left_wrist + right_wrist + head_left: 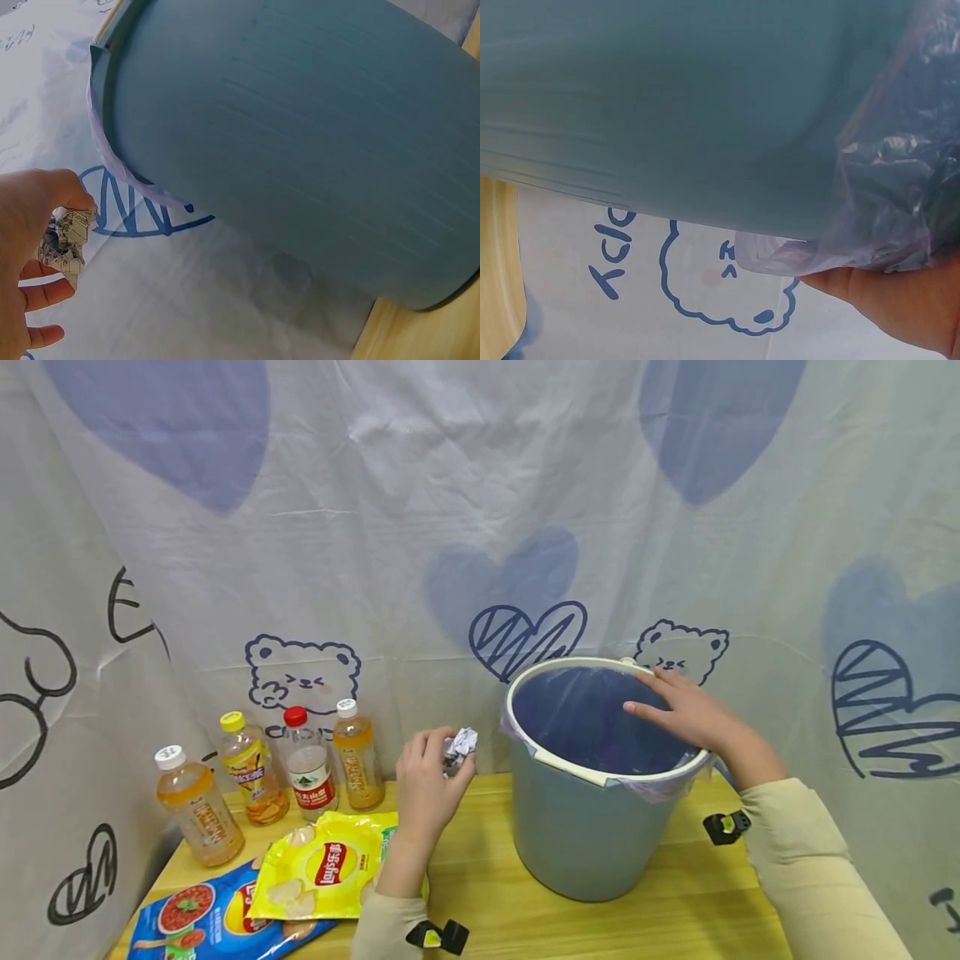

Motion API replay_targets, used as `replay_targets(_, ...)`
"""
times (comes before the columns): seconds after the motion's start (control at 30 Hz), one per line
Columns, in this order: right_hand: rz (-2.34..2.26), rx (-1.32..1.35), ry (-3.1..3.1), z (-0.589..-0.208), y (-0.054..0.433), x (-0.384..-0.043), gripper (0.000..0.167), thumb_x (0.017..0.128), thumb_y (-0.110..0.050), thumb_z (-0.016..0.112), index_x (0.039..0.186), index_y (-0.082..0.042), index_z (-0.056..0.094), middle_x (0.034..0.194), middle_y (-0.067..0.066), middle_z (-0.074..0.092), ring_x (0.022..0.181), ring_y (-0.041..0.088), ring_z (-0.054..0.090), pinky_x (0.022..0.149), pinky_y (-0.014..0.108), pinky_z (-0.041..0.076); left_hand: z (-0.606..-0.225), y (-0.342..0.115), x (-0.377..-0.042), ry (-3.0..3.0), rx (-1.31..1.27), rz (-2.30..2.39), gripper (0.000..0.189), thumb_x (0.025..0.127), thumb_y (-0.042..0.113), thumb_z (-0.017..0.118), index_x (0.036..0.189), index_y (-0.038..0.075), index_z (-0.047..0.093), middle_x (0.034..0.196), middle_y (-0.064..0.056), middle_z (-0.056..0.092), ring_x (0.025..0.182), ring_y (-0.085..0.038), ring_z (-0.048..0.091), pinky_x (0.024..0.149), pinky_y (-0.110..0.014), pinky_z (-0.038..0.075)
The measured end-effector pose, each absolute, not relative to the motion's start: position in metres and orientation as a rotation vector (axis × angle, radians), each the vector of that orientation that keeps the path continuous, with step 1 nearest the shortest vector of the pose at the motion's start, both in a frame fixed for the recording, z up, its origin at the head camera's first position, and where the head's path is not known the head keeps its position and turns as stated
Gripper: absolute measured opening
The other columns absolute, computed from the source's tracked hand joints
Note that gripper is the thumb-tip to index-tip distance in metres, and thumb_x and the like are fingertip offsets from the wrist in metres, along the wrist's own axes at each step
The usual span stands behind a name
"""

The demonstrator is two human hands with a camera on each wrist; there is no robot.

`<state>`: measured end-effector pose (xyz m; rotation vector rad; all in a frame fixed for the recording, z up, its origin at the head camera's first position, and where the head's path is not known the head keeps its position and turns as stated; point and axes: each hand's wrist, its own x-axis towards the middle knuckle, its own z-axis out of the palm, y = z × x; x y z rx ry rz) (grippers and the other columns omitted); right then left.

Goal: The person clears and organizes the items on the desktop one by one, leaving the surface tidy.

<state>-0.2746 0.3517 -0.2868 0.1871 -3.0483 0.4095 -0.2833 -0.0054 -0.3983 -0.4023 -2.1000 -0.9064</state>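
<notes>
Caution: the crumpled paper [462, 742] is left of the bin [585, 835], clear of its opening. If the grip loosens there, the paper would probably drop onto the counter [480, 868]. Uneven pressure on the rim [558, 763] could tilt or shift the bin. Dragging the liner [660, 788], which is folded over the rim, could pull its edge inward. A low left sleeve [390, 927] could catch the yellow chip bag [322, 868] beside it.

Pose: the left forearm rises from the near side. The left hand [431, 777] pinches the paper between thumb and fingers; the left wrist view shows its lower fingers loosely extended. The right forearm slants in from the near right. The right hand [686, 708] lies over the right part of the rim, fingers extended, thumb spread out over the opening, gripping no separate item.
</notes>
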Motion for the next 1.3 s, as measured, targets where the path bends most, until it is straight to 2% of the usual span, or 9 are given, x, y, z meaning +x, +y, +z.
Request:
replay_targets(0.3,0.403,0.177,-3.059,-0.287,0.352,-0.276,0.082,0.094,-0.063,0.043,0.155,-0.011,0.023,0.16,0.027,0.012,0.146,0.052,0.01,0.111,0.073,0.014,-0.38,0.003,-0.283,-2.051,-0.443,-0.952,0.035,0.08,0.026,0.077,0.107,0.01,0.063,0.101,-0.01,0.062,0.091,-0.029,0.059,0.079,-0.044,0.048)
replay_targets(0.8,0.4,0.172,-3.064,-0.287,0.353,-0.276,0.084,0.093,-0.065,0.044,0.155,-0.012,0.024,0.16,0.027,0.013,0.146,0.052,0.01,0.11,0.073,0.015,-0.348,0.026,-0.287,-1.973,-0.532,-0.995,0.032,0.083,0.026,0.074,0.109,0.012,0.063,0.104,-0.008,0.063,0.096,-0.03,0.058,0.084,-0.045,0.047)
replay_targets(1.3,0.414,0.203,-3.044,-0.288,0.353,-0.276,0.082,0.094,-0.062,0.046,0.154,-0.009,0.025,0.161,0.026,0.012,0.146,0.051,0.01,0.112,0.071,0.015,-0.336,0.048,-0.288,-1.958,-0.611,-0.985,0.032,0.084,0.027,0.074,0.111,0.013,0.065,0.111,-0.007,0.065,0.102,-0.028,0.059,0.09,-0.044,0.047)
